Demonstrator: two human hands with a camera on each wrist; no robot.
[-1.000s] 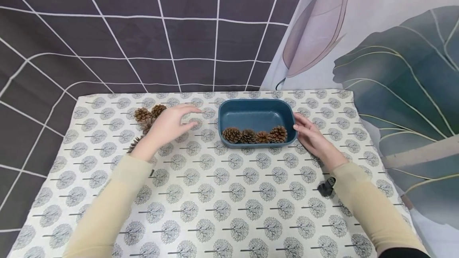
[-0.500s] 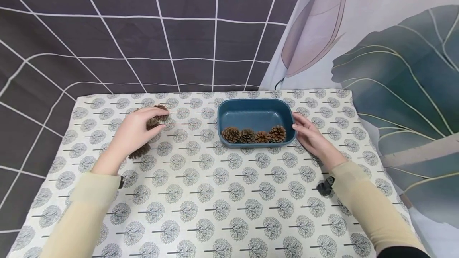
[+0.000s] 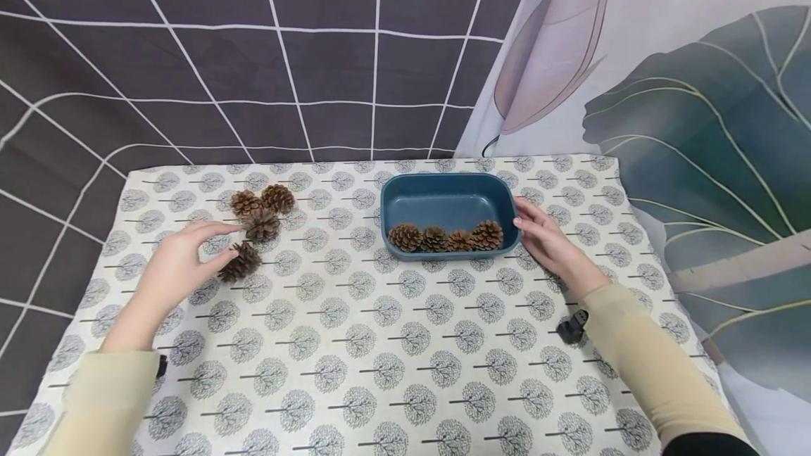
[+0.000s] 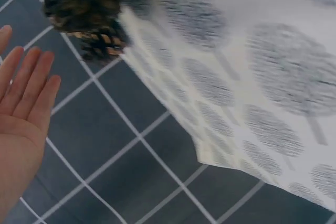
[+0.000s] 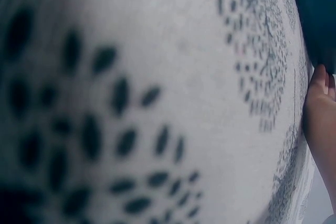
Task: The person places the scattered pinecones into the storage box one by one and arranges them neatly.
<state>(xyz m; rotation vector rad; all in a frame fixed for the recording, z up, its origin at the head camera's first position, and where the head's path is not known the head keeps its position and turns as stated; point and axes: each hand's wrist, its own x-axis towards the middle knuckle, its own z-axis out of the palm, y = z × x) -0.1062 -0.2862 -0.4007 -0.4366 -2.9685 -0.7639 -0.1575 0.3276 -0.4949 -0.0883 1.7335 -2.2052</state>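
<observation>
My left hand (image 3: 180,259) is at the left of the table, thumb and fingers spread apart beside a dark pinecone (image 3: 239,262). In the left wrist view the fingers (image 4: 32,85) look straight, with pinecones (image 4: 86,1) beyond them. Just behind in the head view are three more pinecones (image 3: 262,224), clustered together. My right hand (image 3: 550,241) touches the right end of a blue rectangular bin (image 3: 448,195), fingers extended along its outer wall. Several pinecones (image 3: 446,238) lie in a row along the bin's near side. The right wrist view shows only part of that hand (image 5: 320,114).
A white cloth (image 3: 355,378) printed with grey trees covers the table. Behind it hangs a dark curtain (image 3: 266,62) with white grid lines. A leaf-patterned curtain (image 3: 684,160) hangs at the right. Small dark devices (image 3: 573,328) sit at the wrists.
My left hand has moved left and toward me, over the clustered pinecones to the nearest one. The pinecones behind it have come into view. My right hand stays at the bin.
</observation>
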